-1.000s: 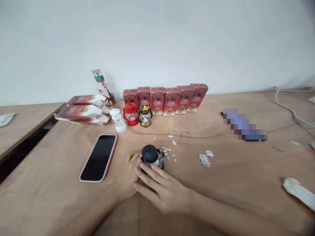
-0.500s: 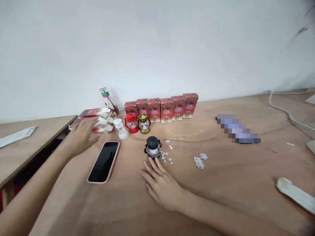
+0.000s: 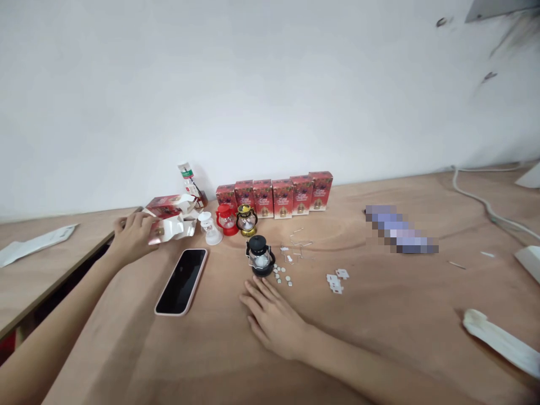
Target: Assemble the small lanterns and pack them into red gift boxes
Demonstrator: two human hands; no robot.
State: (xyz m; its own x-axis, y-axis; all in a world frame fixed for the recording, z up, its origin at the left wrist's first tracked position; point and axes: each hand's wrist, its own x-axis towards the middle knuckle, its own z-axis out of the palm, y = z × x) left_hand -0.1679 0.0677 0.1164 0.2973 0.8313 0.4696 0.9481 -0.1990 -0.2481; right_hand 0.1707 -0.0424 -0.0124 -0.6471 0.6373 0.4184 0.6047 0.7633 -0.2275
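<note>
My left hand [image 3: 131,236] has its fingers curled round the near end of an opened red-and-white cardboard box [image 3: 171,229]. Its flaps stick out to the right, and another opened box [image 3: 162,205] lies behind it. Flat on the table rests my right hand [image 3: 274,320], empty, fingers stretched out. Just beyond its fingertips stands a small black lantern [image 3: 260,257] with a wire frame. Beside that lantern lie several button cells [image 3: 282,270]. White [image 3: 210,229], red [image 3: 227,220] and gold-and-black [image 3: 247,220] lanterns stand upright farther back.
Several red boxes [image 3: 283,198] stand in a row near the wall. A phone [image 3: 182,282] lies between my arms. Bent wires [image 3: 300,245] and white plastic pieces [image 3: 336,281] lie right of the lantern. A bottle [image 3: 192,185] is at back left, a cable [image 3: 472,194] at right.
My left hand has come down onto the opened box and its fingers have closed round the end. My right hand stays flat near the black lantern. The camera view has shifted slightly.
</note>
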